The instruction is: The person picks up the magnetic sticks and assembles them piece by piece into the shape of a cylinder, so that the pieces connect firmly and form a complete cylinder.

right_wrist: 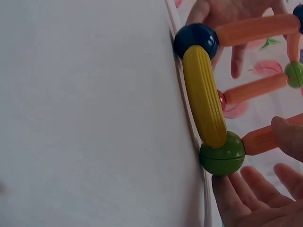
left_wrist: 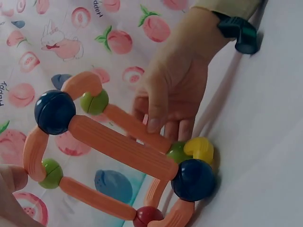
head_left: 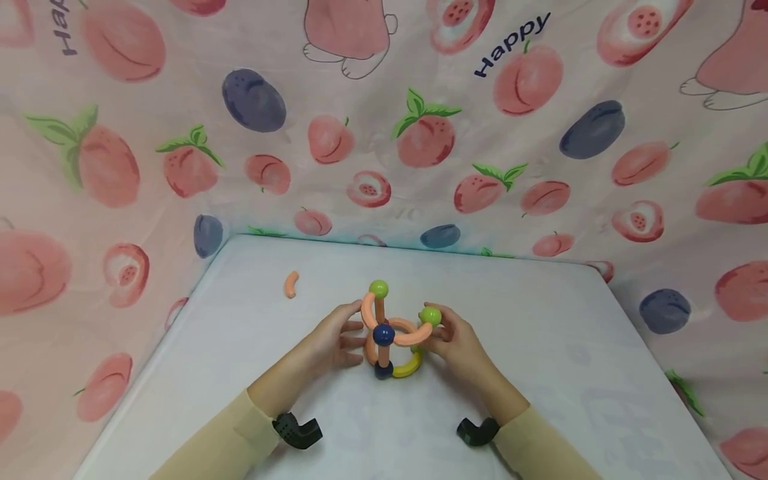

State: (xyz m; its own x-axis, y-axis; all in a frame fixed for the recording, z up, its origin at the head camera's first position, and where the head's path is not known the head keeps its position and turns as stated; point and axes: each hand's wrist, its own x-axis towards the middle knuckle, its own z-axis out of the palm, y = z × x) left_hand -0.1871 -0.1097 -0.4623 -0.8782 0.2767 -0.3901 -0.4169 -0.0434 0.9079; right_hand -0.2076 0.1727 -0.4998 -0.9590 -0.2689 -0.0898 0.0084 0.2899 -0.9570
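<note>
A ball-and-rod building toy frame (head_left: 384, 353) stands on the white table between both hands. Orange rods, straight and curved, join navy, green and red balls; one yellow curved rod (right_wrist: 203, 94) lies low at its base. My right hand (head_left: 462, 340) holds the right side, its thumb (right_wrist: 286, 137) on an upright orange rod and fingertips beside the lower green ball (right_wrist: 222, 153). At the other side, my left hand (head_left: 333, 340) has its fingers extended and spread. One left fingertip (left_wrist: 14, 177) touches the upper curved orange rod (left_wrist: 35, 153).
A loose orange curved rod (head_left: 291, 284) lies on the table (head_left: 510, 287) behind and left of the frame. Fruit-printed cloth (head_left: 372, 120) hangs behind the table and along its sides. Each wrist carries a dark bracket, such as the left one (head_left: 297, 431).
</note>
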